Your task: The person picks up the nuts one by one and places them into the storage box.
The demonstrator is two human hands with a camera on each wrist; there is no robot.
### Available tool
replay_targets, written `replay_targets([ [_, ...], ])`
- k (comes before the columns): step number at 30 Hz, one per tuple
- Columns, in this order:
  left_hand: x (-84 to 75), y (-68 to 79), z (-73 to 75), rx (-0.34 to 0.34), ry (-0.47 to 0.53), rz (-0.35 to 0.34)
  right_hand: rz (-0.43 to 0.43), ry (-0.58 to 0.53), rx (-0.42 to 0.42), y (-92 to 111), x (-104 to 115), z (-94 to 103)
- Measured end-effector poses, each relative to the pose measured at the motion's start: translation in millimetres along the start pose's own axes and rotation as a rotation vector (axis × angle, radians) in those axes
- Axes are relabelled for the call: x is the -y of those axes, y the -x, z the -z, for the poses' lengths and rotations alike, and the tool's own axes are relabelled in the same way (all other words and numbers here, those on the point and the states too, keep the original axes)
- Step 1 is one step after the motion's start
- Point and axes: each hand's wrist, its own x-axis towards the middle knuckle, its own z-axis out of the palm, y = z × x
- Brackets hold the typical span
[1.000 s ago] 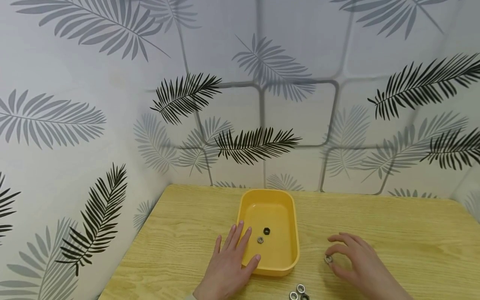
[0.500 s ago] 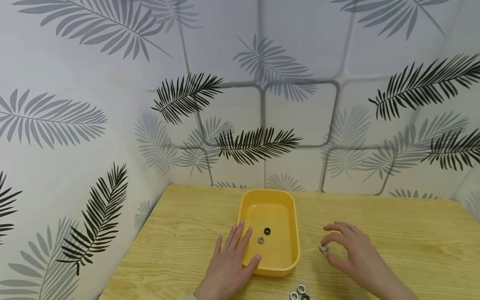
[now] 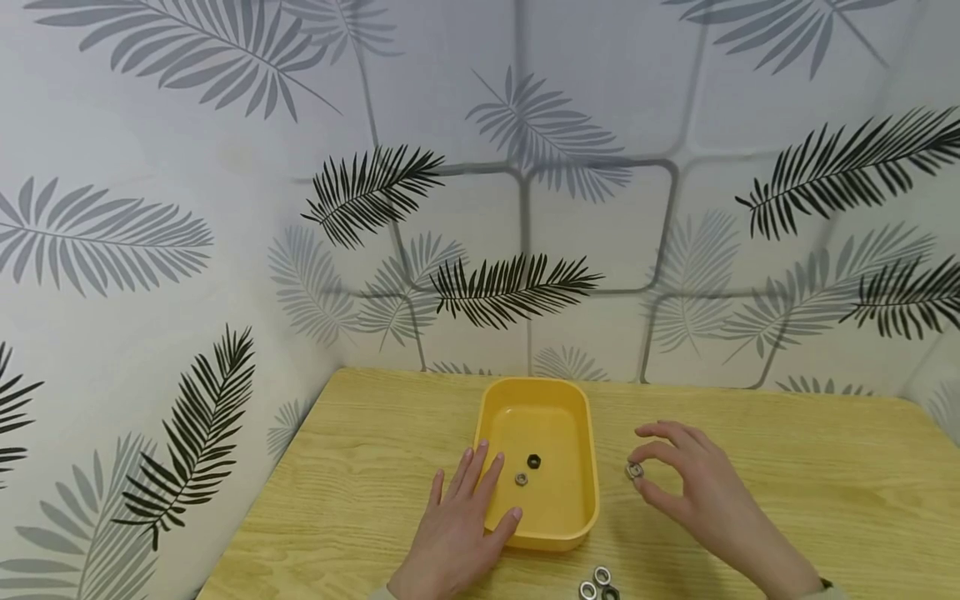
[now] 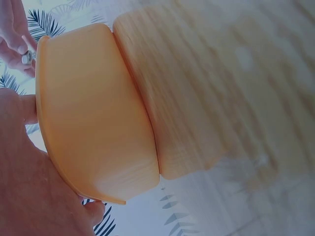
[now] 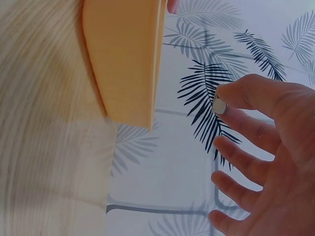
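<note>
My right hand [image 3: 701, 492] pinches a silver hex nut [image 3: 634, 470] between thumb and index finger, just right of the yellow tray [image 3: 595, 467]. In the right wrist view the nut [image 5: 219, 106] shows side-on at the fingertips, with the other fingers spread. My left hand [image 3: 459, 529] rests on the tray's left rim, its fingers straight; the left wrist view shows it lying over the rim [image 4: 42, 113]. On the tray's floor lie a black nut [image 3: 534, 461] and, close by, a silver nut [image 3: 521, 479].
In front of the tray, at the bottom edge of the head view, silver nuts [image 3: 602, 575] and a dark nut [image 3: 611, 593] lie grouped on the wooden table [image 3: 825, 467]. A leaf-patterned wall [image 3: 585, 225] stands behind the table.
My right hand has moved up and left with the pinched nut, closer to the tray's right side. The left hand and the tray have stayed in place.
</note>
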Motion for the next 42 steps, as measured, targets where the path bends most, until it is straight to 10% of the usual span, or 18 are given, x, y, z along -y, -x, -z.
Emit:
replay_targets([
  [42,0.0,-1.0,-1.0,0.005,-0.005,0.008,-0.148,-0.133,0.122,-56,9,-41.3],
])
